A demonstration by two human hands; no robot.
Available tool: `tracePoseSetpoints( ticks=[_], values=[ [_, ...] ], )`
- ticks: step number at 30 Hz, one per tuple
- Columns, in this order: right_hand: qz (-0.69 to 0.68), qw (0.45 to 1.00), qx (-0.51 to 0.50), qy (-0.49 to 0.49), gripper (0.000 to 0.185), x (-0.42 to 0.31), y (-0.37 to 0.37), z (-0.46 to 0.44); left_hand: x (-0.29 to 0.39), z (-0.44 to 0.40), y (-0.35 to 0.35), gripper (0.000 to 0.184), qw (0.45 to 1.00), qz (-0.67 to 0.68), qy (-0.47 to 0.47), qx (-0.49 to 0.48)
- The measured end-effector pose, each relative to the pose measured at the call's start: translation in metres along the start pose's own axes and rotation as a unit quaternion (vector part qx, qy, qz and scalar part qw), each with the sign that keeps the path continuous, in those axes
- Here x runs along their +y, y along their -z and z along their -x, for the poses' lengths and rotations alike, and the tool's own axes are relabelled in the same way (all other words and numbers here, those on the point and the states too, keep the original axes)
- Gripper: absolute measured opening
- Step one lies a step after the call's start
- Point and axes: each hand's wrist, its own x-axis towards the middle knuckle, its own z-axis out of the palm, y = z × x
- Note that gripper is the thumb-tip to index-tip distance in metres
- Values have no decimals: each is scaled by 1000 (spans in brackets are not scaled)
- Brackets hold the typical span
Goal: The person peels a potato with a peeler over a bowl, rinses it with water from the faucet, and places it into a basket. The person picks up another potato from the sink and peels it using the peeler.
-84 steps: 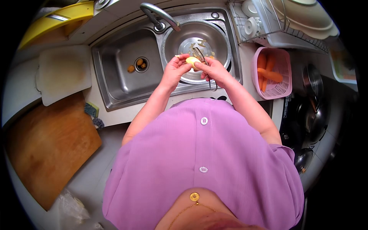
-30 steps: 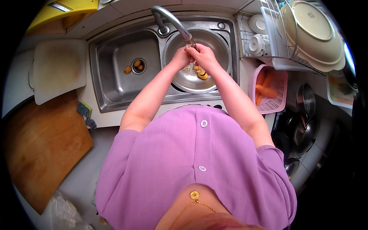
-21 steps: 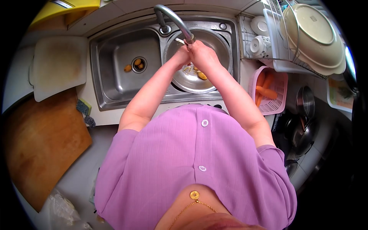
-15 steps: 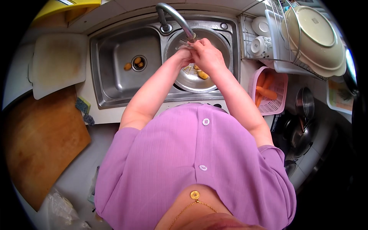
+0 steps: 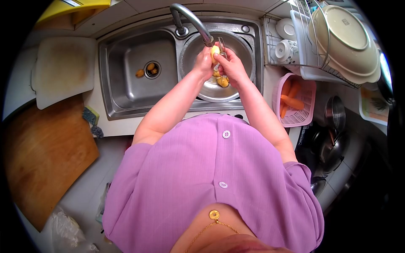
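Observation:
Under the tap [image 5: 195, 21], my left hand [image 5: 204, 63] is closed around a pale yellow peeled potato [image 5: 215, 52]. My right hand [image 5: 231, 66] grips a metal peeler [image 5: 221, 45], which stands up beside the potato, and its thumb rests close to the potato. Both hands are above a round steel basin [image 5: 198, 89] set in the right sink bowl. More yellow potatoes [image 5: 224, 82] lie in the basin below my right hand, partly hidden by it.
In the left sink bowl [image 5: 122, 63], several small potatoes [image 5: 139, 73] lie at the drain. A pink basket [image 5: 311, 99] of carrots [image 5: 292, 102] stands at right, below a dish rack [image 5: 270, 42]. Cutting boards [image 5: 65, 67] and a sponge [image 5: 89, 115] are at left.
My hands have turned and shifted under the tap, bringing the potato and the peeler into view. Splashing water at the fingers no longer shows.

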Motion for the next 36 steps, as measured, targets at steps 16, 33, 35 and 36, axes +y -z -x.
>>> tracePoseSetpoints(
  ticks=[16,33,35,36],
  values=[
    [-1,997,-78,13,29,-9,9,1,51,56,12,43,961,-252,1,-117],
    [6,995,-66,-69,24,-21,2,-5,59,57,18,47,964,-248,-32,-92],
    [31,995,-73,-60,26,-22,2,-5,62,58,16,44,963,-258,-10,-82],
    [32,995,-73,-61,26,-23,1,-5,59,56,19,44,963,-258,-9,-82]
  ],
)
